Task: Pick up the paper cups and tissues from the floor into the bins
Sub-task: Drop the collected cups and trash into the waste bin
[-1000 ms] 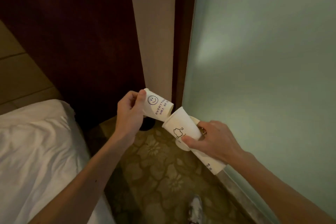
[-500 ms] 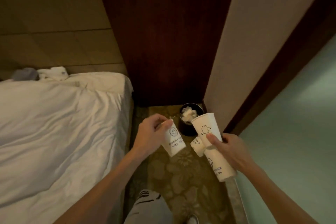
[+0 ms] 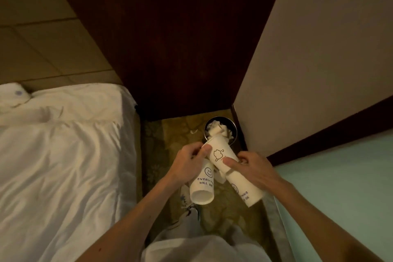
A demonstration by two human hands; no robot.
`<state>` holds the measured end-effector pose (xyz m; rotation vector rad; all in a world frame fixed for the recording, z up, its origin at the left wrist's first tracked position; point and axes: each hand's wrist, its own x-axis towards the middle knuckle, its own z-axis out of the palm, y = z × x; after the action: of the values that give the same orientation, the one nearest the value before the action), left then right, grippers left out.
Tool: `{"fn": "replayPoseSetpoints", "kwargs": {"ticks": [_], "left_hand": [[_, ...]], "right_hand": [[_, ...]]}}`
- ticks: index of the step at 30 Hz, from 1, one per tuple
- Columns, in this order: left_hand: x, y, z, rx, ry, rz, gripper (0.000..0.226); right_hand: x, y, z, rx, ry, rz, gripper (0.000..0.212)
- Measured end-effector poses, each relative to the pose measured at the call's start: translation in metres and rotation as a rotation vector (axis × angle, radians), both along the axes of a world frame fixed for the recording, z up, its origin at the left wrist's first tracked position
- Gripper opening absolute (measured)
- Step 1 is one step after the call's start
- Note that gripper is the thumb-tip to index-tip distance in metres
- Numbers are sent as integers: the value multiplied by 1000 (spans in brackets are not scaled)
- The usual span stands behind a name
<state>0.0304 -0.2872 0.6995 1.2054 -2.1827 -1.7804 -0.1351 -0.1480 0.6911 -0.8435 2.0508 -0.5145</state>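
While poised near the bin (image 3: 228,120), gripping smiley cup (image 3: 202,187) in left hand (image 3: 187,165), pinching stacked cups (image 3: 221,155) in right hand (image 3: 254,169).

Dim, warm yellow-brown cast throughout. White bedsheet (image 3: 63,155) brightest, creases softly shaded. Dark wood panel (image 3: 170,38) near black, little detail. Carpet (image 3: 157,147) murky. Smiley paper cup (image 3: 202,183) print legible. Straight lines bow toward edges. Overall soft focus.

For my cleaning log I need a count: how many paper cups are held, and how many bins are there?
White printed paper cups: 3 (smiley cup in left hand; cat cup and lettered cup in right hand)
Round dark bin holding tissues: 1
Total: 4
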Motion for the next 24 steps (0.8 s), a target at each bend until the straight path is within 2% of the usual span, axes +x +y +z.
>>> {"fn": "replayPoseSetpoints", "kwargs": {"ticks": [4, 8, 12, 16, 20, 22, 24], "left_hand": [[-39, -60, -13, 81, -65, 46, 36], [-76, -99, -43, 262, -172, 166, 20], [-110, -126, -86, 380, -335, 192, 21], [-147, -144, -130, 324, -462, 106, 23], [-196, -164, -194, 240, -526, -51, 28], [-225, -173, -245, 178, -585, -179, 30], [-239, -176, -271, 165, -603, -184, 33]], "right_hand": [[-31, -36, -23, -12, -127, -400, 72], [-56, -47, -73, 21, -281, -835, 37], [-72, -56, -117, 79, -473, -1126, 35], [-96, -76, -157, 86, -618, -1239, 42], [-122, -105, -207, 119, -623, -1239, 51], [-135, -116, -253, 105, -628, -1286, 49], [-139, -121, -273, 102, -646, -1285, 42]]}}
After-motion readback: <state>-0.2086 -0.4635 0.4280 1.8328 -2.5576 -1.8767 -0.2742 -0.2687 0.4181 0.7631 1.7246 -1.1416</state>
